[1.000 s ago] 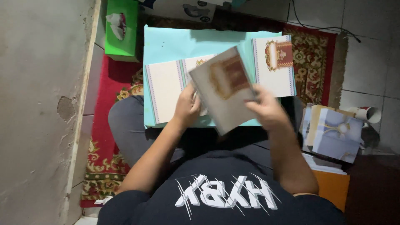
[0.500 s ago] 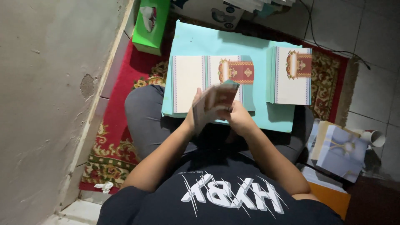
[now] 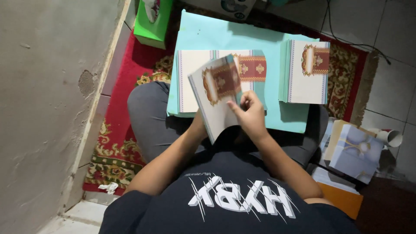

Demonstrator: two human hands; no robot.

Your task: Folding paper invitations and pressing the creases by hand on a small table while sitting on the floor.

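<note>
I sit cross-legged with a teal board (image 3: 203, 34) across my lap. Both hands hold a small stack of white cards with a maroon and gold emblem (image 3: 216, 97) above my lap, tilted toward me. My right hand (image 3: 249, 115) pinches the front of the card stack, fingers on its face. My left hand (image 3: 200, 125) is mostly hidden behind and under the card stack, supporting it. On the board lie an opened card (image 3: 195, 78) in the middle and a neat pile of the same cards (image 3: 305, 73) at the right.
A green tissue box (image 3: 151, 19) stands at the far left by the grey wall. A red patterned rug (image 3: 117, 143) lies under me. At my right are blue-grey cards with a ribbon print (image 3: 357, 151), an orange box (image 3: 342, 199) and a white cup (image 3: 392, 138).
The card stack, held low and edge-on half a second ago, is now raised and tilted so its face shows. The camera view has shifted slightly.
</note>
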